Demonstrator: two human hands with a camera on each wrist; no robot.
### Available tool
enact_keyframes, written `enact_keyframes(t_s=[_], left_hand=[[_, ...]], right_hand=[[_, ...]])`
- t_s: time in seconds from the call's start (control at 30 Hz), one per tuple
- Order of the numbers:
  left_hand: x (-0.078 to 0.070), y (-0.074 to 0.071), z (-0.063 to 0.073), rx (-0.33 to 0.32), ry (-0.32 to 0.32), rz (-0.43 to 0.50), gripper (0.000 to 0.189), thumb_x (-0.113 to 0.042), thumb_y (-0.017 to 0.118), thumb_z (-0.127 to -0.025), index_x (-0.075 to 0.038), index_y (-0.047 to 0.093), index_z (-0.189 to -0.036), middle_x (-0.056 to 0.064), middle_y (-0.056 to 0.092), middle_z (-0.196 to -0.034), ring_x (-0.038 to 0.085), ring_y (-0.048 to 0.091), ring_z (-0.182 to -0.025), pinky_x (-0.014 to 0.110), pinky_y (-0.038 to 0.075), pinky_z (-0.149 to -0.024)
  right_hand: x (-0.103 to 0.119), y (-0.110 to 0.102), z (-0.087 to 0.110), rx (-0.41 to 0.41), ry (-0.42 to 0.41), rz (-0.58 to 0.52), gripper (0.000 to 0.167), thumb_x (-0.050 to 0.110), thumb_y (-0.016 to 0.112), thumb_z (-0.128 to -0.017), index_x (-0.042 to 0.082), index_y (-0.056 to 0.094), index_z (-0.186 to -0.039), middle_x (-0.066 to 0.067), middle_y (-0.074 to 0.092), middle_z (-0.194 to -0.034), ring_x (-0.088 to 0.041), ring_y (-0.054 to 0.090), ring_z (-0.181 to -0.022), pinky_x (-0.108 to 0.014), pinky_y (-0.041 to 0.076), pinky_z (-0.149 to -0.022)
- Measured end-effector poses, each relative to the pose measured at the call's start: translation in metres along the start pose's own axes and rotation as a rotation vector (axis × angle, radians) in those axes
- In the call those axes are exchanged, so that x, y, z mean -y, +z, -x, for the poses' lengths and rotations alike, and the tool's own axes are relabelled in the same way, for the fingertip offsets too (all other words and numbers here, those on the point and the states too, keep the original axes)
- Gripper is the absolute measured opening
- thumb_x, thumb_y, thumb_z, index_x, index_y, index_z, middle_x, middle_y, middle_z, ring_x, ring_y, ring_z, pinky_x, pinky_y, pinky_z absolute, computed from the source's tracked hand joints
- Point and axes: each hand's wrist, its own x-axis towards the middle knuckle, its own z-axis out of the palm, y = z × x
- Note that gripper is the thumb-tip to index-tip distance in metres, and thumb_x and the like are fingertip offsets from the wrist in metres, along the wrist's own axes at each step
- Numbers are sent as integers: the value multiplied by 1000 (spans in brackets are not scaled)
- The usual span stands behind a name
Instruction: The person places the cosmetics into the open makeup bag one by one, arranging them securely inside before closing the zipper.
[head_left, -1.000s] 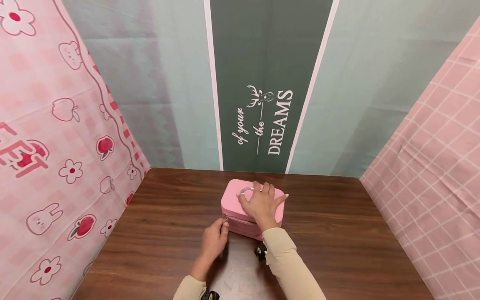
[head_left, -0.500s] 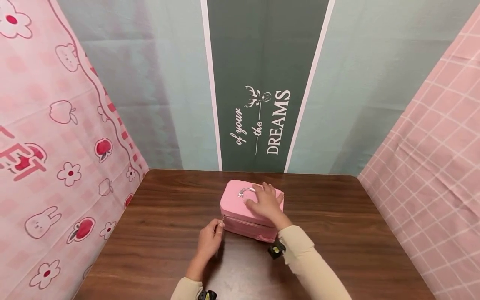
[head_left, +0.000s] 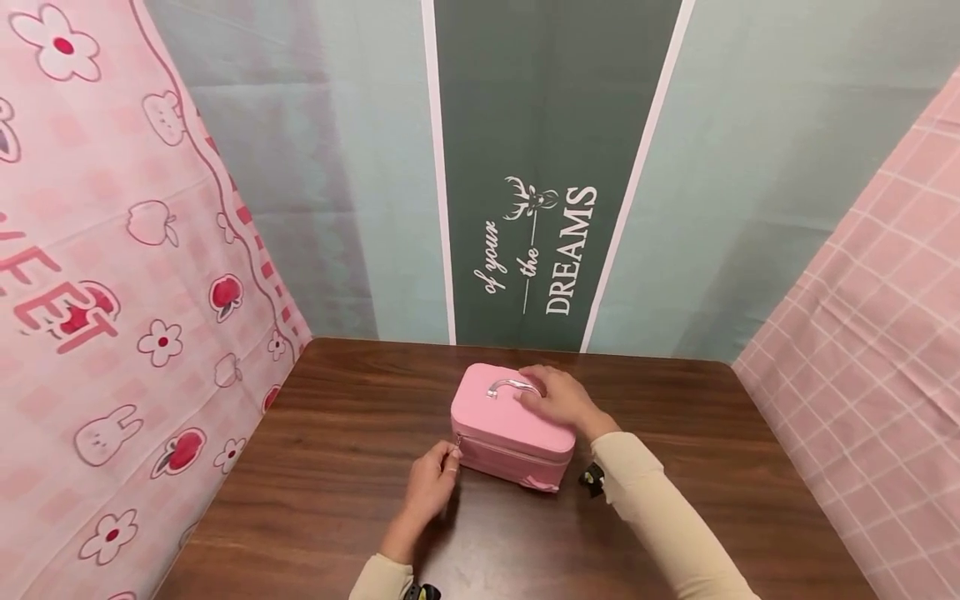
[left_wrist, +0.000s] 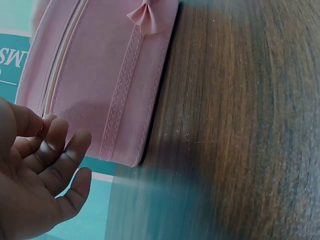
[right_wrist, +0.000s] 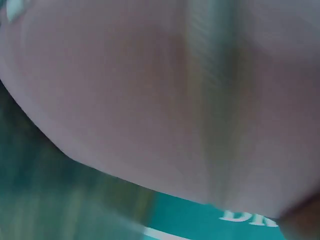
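Observation:
A pink zippered case [head_left: 491, 421] stands on the table, its lid down and a silver handle [head_left: 513, 384] on top. At its front left corner my left hand [head_left: 431, 483] pinches the small zipper pull [head_left: 459, 441] between thumb and forefinger. The left wrist view shows the other fingers loosely bent beside the zipper [left_wrist: 62, 57], which runs along the side. A pink bow [left_wrist: 145, 20] decorates that side. My right hand [head_left: 561, 400] rests on the lid's right part, thumb and fingers spread near the handle's right end. Pink lid surface [right_wrist: 115, 90], blurred, fills most of the right wrist view.
The dark wooden table [head_left: 330, 417] extends to both sides of the case. Behind it hangs a green curtain [head_left: 555, 100] with white lettering. Pink patterned cloth [head_left: 187, 317] lines the left side and pink checked cloth [head_left: 862, 292] the right.
My right hand has slid across the lid to the right, uncovering more of the top and the handle. The left hand stays at the zipper pull; the case has turned slightly.

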Motion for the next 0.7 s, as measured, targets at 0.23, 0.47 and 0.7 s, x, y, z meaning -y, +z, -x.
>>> enact_keyframes(t_s=[0.23,0.47,0.7], left_hand=[[2,2,-1,-13,25,13,10,-3,57,-86,-10,62,-80,-9,53,-67,8,49,-62,26,41,-57],[6,2,-1,-26,37,30,11,-1,57,-86,-9,61,-80,-10,50,-64,5,47,-58,24,40,-54],[5,2,-1,0,15,34,10,-5,58,-88,-10,62,-81,-11,50,-64,6,48,-59,25,40,-55]], right_hand=[[-3,9,-2,-116,40,-23,42,39,61,-84,16,63,-118,-7,63,-114,-28,57,-103,-48,43,-82],[-6,7,-11,-121,129,-82,42,47,66,-80,14,68,-107,-5,66,-100,-23,59,-90,-42,45,-78],[-9,6,-11,-124,140,-42,42,45,67,-79,11,69,-104,-6,67,-94,-23,58,-82,-41,45,-73]])
